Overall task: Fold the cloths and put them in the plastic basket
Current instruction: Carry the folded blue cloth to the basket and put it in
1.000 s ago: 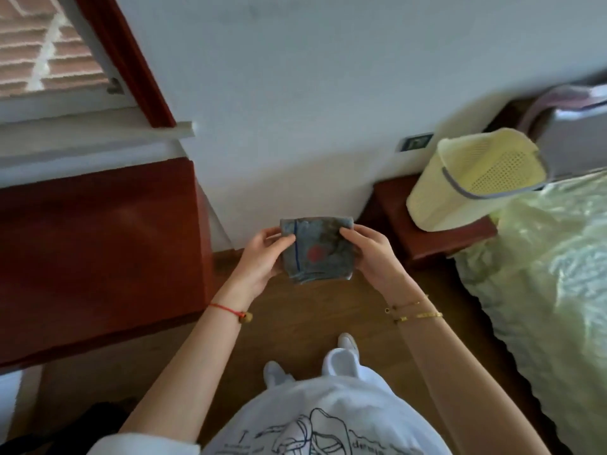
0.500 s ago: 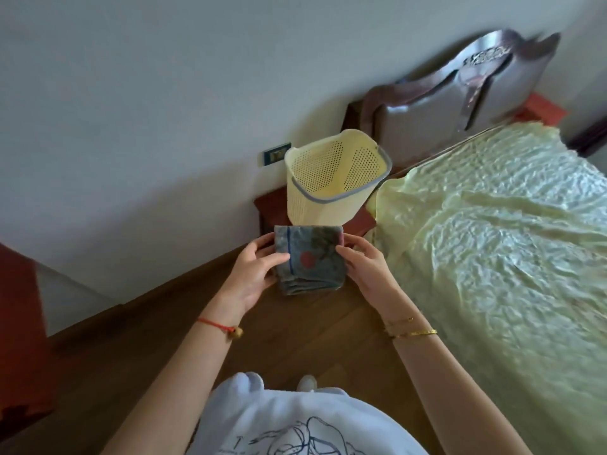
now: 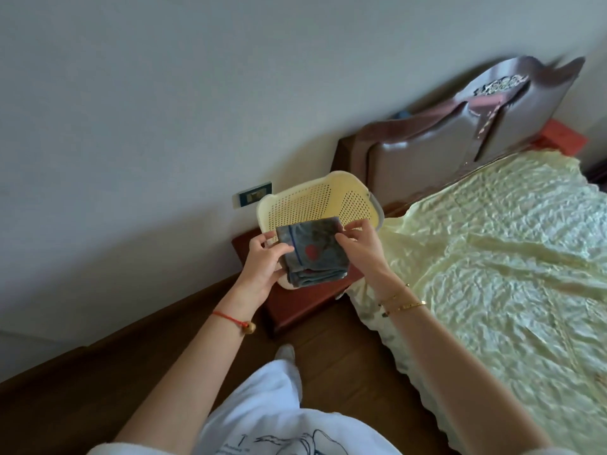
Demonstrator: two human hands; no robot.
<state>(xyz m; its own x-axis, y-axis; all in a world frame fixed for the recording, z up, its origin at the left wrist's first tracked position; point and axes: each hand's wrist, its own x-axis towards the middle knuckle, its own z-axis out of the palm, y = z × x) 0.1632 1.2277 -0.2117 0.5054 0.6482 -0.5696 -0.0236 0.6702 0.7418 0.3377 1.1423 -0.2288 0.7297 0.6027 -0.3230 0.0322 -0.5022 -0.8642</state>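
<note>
The folding looks finished and the placing step is in hand. The folded cloth [image 3: 312, 252] (grey-blue, with a red spot) is pinched between the left hand [image 3: 264, 262] on its left edge and the right hand [image 3: 359, 249] on its right, each grip closed on it. It hangs over the near rim of the yellow plastic basket [image 3: 312, 200] on the bedside stand [image 3: 302, 300]. Next, I judge, it should be carried a little farther in, lowered flat, then released.

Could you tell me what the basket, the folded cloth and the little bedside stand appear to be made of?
Basket: pale yellow moulded plastic, matte, its walls punched with regular holes. Folded cloth: soft grey-blue fabric, possibly towelling, with stacked limp layers. Bedside stand: reddish-brown wood or veneer with a smooth, slightly glossy top.
</note>
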